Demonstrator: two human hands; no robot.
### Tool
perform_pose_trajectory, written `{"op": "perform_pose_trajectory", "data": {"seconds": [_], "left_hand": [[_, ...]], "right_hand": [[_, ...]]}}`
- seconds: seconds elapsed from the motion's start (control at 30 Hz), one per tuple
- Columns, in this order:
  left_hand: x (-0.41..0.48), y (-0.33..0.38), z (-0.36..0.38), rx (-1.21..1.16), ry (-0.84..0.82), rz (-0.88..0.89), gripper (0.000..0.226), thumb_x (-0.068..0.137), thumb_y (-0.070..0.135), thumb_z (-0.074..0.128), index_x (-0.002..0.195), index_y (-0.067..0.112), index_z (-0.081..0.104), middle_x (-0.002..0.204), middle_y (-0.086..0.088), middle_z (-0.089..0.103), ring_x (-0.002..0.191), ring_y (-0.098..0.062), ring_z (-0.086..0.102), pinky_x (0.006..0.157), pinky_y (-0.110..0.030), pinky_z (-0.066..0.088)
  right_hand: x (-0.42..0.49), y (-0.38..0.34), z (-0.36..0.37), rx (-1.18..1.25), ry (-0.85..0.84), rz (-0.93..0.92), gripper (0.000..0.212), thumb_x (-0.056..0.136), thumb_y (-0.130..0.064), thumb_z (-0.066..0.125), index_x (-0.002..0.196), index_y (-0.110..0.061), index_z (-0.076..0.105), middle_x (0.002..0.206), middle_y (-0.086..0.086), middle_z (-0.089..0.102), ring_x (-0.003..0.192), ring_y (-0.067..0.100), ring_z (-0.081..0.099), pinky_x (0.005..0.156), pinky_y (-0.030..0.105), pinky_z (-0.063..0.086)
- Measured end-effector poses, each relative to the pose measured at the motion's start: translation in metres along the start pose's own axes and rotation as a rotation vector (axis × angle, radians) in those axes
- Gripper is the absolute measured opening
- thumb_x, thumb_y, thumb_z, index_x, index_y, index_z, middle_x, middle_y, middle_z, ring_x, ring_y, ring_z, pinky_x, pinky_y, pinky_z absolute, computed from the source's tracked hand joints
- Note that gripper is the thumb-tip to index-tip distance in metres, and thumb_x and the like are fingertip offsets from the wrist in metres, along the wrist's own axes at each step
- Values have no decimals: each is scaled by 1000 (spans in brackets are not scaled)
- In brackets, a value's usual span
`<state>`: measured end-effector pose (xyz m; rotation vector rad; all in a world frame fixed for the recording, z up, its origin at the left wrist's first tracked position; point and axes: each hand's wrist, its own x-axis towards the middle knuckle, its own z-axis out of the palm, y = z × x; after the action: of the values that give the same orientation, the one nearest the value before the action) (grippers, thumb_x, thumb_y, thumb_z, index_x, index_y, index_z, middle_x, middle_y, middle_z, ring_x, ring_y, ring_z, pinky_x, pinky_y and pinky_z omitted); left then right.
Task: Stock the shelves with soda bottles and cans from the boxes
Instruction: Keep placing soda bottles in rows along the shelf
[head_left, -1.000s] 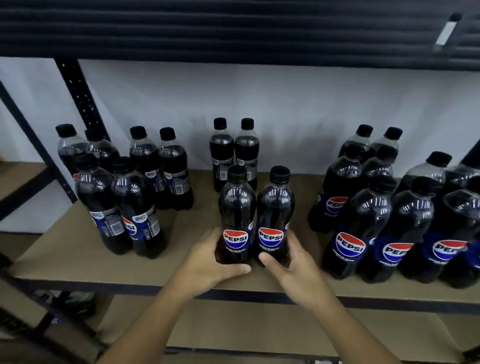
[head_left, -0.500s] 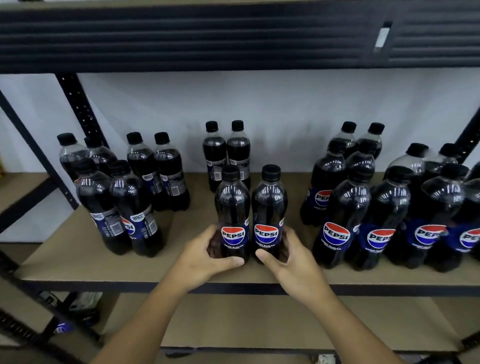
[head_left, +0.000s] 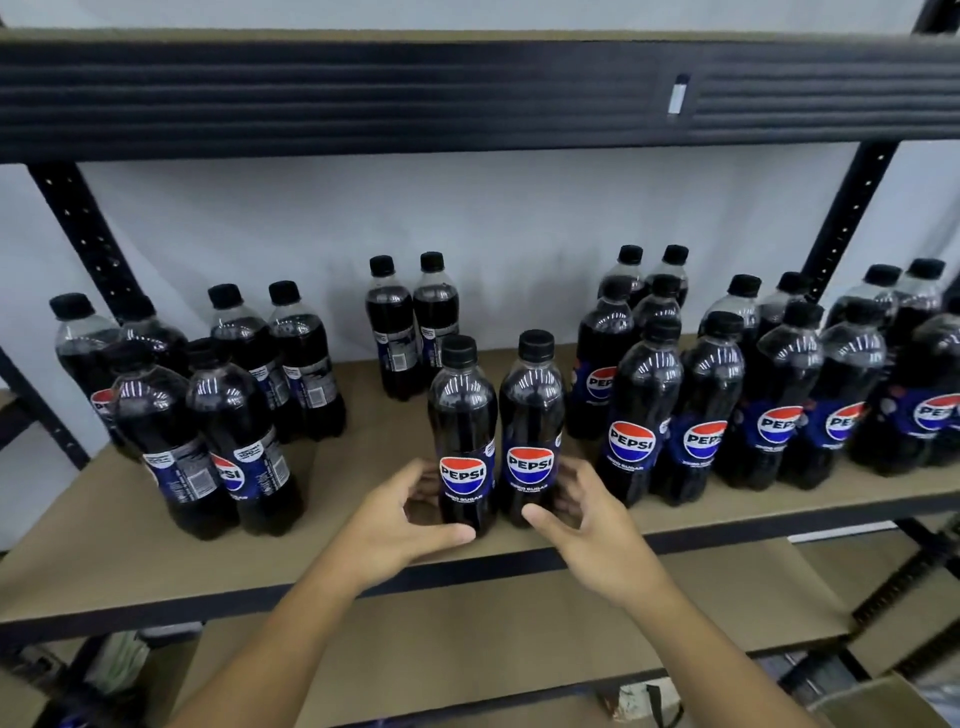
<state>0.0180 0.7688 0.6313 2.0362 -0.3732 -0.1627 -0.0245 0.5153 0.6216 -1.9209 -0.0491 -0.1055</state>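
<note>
**Brown board shelf: front pair of Pepsi bottles held low in both hands**

Two Pepsi Zero Sugar bottles are stood upright side by side near the front edge of the middle shelf, with their labels turned outward. The left Pepsi bottle is gripped at its lower part by the left hand: the thumb is laid across the front of the base and the fingers are curled behind. The right Pepsi bottle is clasped the same way by the right hand.

Compared with half a second ago, the pair is found on the same spot and the same hold is kept by both hands. Only the view has swung, so that more of the right-hand cluster of bottles and the top of the black upper beam are taken in.

A further pair is stood behind, by the white wall, and a left-hand cluster is set well apart.
</note>
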Motion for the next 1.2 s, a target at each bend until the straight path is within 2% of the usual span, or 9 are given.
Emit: {"op": "perform_pose_trajectory", "data": {"seconds": [0.17,0.27,0.4,0.57,0.7,0.77,1.03,1.2], "left_hand": [[0,-2,2,-1,12,8,60,72,32,93,124,33,62,116,20,71,111,2,63,87,-7,42],[1,-6,-1,9,-18,-1,57,76,26,90,124,34,61,118,19,71,114,1,62,90,-22,40],[1,-8,0,13,-1,-19,58,74,29,91,124,35,62,119,23,71,117,5,61,92,-28,41],[2,-8,3,18,12,-10,60,73,32,91,125,39,64,115,23,72,112,3,63,85,-23,40],[2,-9,4,34,16,5,61,73,32,91,127,43,64,113,23,72,111,3,63,82,-6,39],[1,-8,5,45,15,4,61,74,33,90,128,44,63,114,25,72,112,4,62,82,-2,38],[0,-6,7,89,29,-2,62,75,39,89,127,53,59,115,32,69,112,8,61,84,-4,39],[-2,-4,7,129,29,1,61,76,44,88,126,57,57,114,35,67,114,11,59,90,-9,39]], "right_hand": [[-4,6,1,24,21,-17,55,92,-25,75,134,-46,45,136,-27,59,130,-9,49,114,24,39],[-5,6,1,15,43,-6,56,89,-32,78,133,-50,47,133,-27,60,125,-7,54,109,22,43],[-6,6,3,19,74,15,75,76,-40,89,140,-34,50,130,-20,64,119,-5,59,104,21,47],[-7,12,1,14,94,18,57,81,-31,85,124,-47,52,124,-21,66,118,-5,59,102,19,47],[-8,16,0,58,94,38,54,85,-25,82,122,-53,54,122,-27,66,119,-6,59,96,12,46],[-8,16,0,59,98,36,54,87,-23,81,120,-55,53,121,-31,64,118,-9,58,93,8,46],[-10,16,-1,3,67,5,60,93,-22,73,127,-62,44,126,-45,56,124,-12,53,103,8,38],[-13,13,-3,-12,59,7,61,93,-32,74,137,-58,42,135,-37,55,132,-3,51,112,22,39]]}}
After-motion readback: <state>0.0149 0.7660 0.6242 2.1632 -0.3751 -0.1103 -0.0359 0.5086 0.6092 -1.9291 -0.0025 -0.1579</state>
